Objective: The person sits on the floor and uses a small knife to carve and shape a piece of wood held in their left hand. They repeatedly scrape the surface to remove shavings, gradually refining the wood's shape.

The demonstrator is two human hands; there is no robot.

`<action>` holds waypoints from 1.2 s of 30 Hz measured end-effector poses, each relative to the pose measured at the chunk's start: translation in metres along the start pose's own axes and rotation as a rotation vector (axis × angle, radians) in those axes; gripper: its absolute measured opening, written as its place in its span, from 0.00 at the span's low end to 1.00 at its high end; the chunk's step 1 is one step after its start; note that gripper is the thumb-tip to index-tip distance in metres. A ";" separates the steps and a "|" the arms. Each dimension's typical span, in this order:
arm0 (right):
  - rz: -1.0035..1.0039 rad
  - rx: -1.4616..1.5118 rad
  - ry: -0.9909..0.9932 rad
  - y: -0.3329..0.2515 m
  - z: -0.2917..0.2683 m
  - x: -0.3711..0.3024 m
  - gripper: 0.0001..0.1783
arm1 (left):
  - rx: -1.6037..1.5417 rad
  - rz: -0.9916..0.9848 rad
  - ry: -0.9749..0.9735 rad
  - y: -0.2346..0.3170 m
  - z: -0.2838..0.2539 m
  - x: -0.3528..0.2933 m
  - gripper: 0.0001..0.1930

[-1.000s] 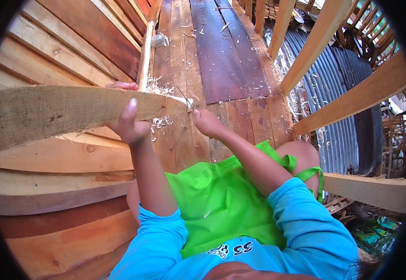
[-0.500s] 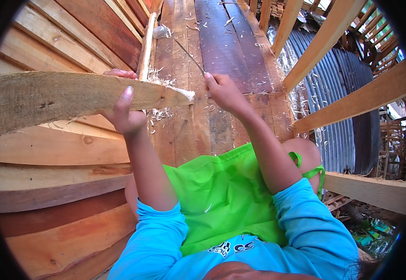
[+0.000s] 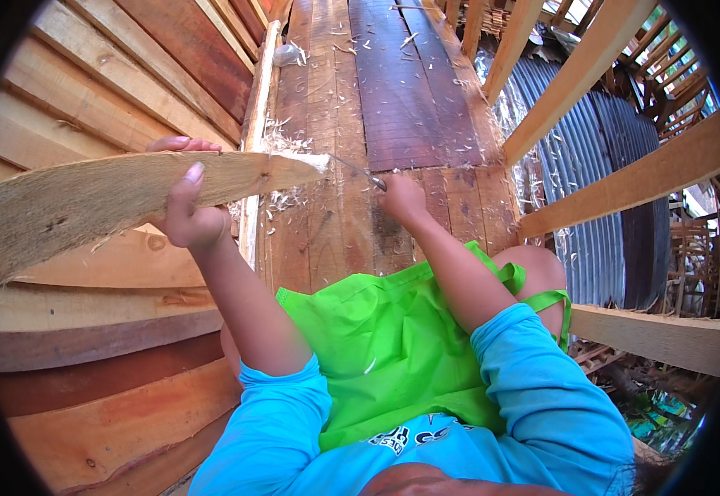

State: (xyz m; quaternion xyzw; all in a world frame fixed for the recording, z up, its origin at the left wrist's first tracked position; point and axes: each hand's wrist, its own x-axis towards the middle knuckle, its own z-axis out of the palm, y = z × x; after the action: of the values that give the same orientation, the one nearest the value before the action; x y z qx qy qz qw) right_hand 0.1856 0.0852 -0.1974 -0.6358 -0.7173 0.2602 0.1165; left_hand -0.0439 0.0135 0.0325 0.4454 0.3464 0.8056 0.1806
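Observation:
A long wooden board with rough, fibrous faces comes in from the left and narrows to a tapered end. Pale, freshly cut wood shows at its tip. My left hand is closed around the board from the near edge, thumb on top and fingers at the far edge. In my right hand is the handle of a thin-bladed knife. Its blade points left and away, reaching the whittled tip; whether it touches the wood I cannot tell.
Curled shavings lie on the plank floor under the tip. A clear plastic cup-like thing stands by the left wall of boards. Wooden rails bound the right side, with corrugated metal beyond. A green apron covers my lap.
My right hand has come down and slightly right, bringing the knife blade from beyond the board to its tip. The board and my left hand have shifted left, the tip rising slightly.

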 end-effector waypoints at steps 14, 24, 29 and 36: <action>0.700 1.306 0.146 0.044 -0.106 0.034 0.12 | 0.088 0.117 0.117 0.032 -0.026 0.012 0.22; 0.700 1.321 0.335 0.098 -0.180 0.062 0.08 | 0.044 0.127 0.142 0.035 -0.029 0.013 0.22; 0.694 1.187 0.316 0.082 -0.199 0.078 0.06 | 0.060 0.152 0.136 0.037 -0.034 0.014 0.23; 0.560 0.814 0.582 -0.059 -0.113 0.102 0.19 | 0.119 0.147 0.158 0.058 -0.031 0.014 0.26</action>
State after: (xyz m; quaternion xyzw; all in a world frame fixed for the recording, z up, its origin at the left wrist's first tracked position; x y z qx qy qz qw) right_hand 0.1749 0.2065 -0.0888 -0.7509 -0.3017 0.3506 0.4714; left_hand -0.0768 -0.0309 0.0711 0.4148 0.3731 0.8272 0.0667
